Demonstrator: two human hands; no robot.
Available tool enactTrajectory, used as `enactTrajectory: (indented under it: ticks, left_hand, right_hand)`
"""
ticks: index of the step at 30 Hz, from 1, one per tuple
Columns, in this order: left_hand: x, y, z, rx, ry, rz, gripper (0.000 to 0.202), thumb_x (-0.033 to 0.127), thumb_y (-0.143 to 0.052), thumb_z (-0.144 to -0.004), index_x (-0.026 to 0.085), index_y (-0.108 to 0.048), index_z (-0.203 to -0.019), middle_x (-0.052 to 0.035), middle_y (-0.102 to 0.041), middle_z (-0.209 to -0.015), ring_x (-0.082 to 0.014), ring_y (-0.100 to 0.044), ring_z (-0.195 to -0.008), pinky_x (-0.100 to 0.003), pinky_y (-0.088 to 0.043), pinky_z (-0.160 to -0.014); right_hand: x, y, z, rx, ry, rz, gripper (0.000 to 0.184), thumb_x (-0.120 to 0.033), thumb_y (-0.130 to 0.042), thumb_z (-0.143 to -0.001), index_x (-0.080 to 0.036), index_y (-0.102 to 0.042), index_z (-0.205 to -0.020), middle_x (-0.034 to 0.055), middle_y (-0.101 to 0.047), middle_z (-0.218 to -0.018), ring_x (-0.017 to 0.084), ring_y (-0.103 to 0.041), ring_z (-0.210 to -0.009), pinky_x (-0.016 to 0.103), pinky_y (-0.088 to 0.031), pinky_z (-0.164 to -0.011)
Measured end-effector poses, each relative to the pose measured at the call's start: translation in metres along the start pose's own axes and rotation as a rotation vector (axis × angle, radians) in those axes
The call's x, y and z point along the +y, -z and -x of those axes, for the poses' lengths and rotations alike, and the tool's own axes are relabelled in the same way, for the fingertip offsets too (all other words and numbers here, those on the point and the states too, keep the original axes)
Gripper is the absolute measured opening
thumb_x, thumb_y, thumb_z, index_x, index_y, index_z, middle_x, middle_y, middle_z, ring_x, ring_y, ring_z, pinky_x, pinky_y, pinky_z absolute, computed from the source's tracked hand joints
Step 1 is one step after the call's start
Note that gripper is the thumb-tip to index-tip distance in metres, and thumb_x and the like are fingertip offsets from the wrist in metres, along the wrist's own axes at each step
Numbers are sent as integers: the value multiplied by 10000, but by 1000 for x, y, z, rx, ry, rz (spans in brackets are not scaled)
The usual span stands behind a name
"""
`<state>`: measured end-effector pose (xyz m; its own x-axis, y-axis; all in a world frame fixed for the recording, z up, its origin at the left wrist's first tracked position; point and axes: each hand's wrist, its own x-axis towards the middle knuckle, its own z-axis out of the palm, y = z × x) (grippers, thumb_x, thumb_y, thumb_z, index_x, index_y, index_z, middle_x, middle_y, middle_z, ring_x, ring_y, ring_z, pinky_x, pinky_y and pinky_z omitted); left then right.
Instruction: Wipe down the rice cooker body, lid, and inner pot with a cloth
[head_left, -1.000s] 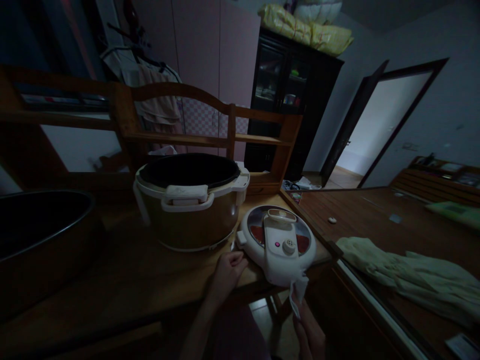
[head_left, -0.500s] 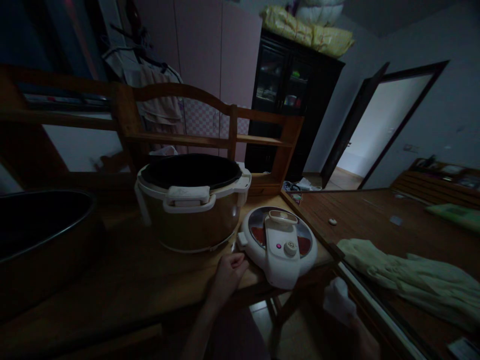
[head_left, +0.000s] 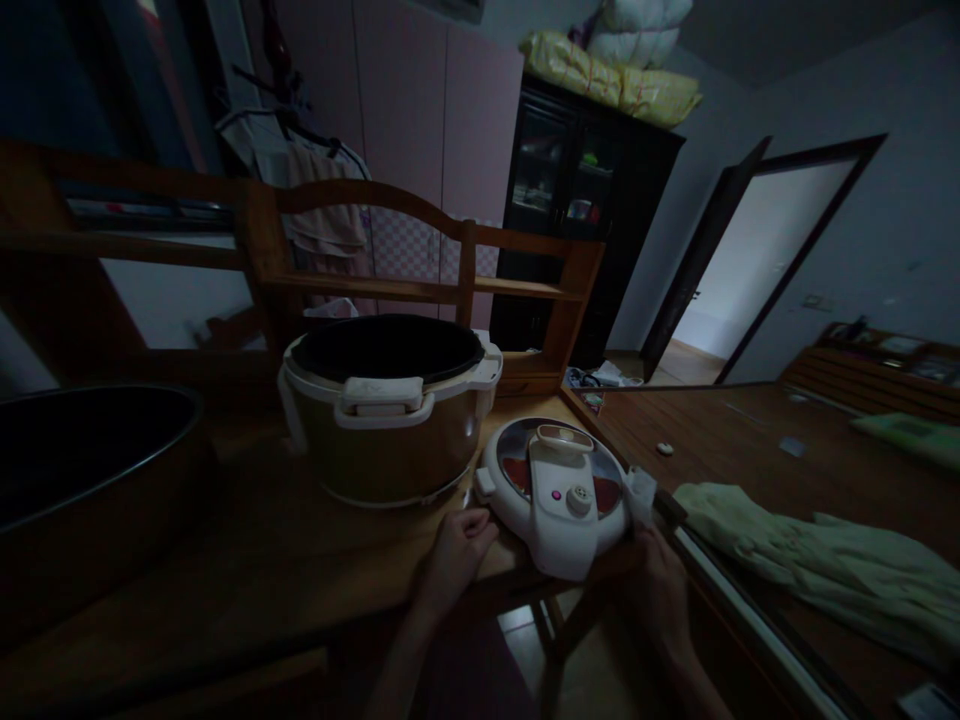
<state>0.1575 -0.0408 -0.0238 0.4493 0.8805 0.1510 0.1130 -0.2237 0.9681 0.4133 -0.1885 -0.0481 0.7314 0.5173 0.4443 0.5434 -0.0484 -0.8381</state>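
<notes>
A white pressure-cooker lid [head_left: 566, 555] with a shiny top, a handle and a round valve lies on the wooden desk. My left hand [head_left: 459, 545] rests on the desk just left of the lid, its fingers curled closed with nothing seen in them. On the lid's right side my right hand [head_left: 658, 575] pinches a crumpled white tissue [head_left: 640, 490] against the rim. Behind the lid, to the left, stands the cooker body [head_left: 390, 450] with a white handle and a dark, uncovered top. A dark inner pot [head_left: 97, 490] sits at far left.
The wooden desk [head_left: 300, 590] has a low shelf rack [head_left: 360, 285] along its back. Right of it is a brown wooden surface [head_left: 720, 430] bearing a pale green cloth [head_left: 810, 550] and a small white object [head_left: 664, 449]. A dark cabinet [head_left: 592, 240] and an open door stand behind.
My right hand has moved up and left with the tissue, from beyond the desk edge to the lid's right rim. My left hand has stayed in place; the view has shifted slightly.
</notes>
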Motion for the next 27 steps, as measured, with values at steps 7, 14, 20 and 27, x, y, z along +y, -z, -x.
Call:
enactTrajectory:
  ticks: [7, 14, 20, 27]
  left_hand:
    - [-2, 0, 0, -11, 11, -2, 303, 341, -480, -690, 229, -240, -544, 61, -207, -574, -107, -259, -570, -263, -195, -549]
    - [-3, 0, 0, -10, 4, 0, 302, 329, -476, -682, 229, -227, -544, 63, -203, -570, -103, -240, -564, -261, -177, -542]
    - [-1, 0, 1, -6, 2, 4, 307, 331, -478, -679, 230, -222, -542, 61, -199, -568, -106, -246, -566, -266, -176, -545]
    - [1, 0, 3, -11, 12, 17, 286, 317, -472, -700, 224, -244, -555, 57, -210, -587, -107, -256, -576, -267, -192, -556]
  right_hand:
    - [6, -11, 18, 11, -77, -50, 537, -520, -454, -882, -163, -699, -1200, 102, -714, -1175, 305, -603, -1172, 401, -442, -1001]
    - [4, -14, 42, -22, -176, -119, 617, -541, -469, -879, -148, -598, -1336, 113, -613, -1345, 314, -529, -1289, 443, -381, -1087]
    - [4, -15, 62, -32, -182, -129, 609, -532, -495, -885, -135, -595, -1336, 113, -589, -1371, 317, -472, -1344, 452, -367, -1113]
    - [4, -13, 73, -90, -169, -133, 592, -548, -507, -885, -180, -599, -1338, 83, -567, -1400, 304, -449, -1364, 445, -322, -1150]
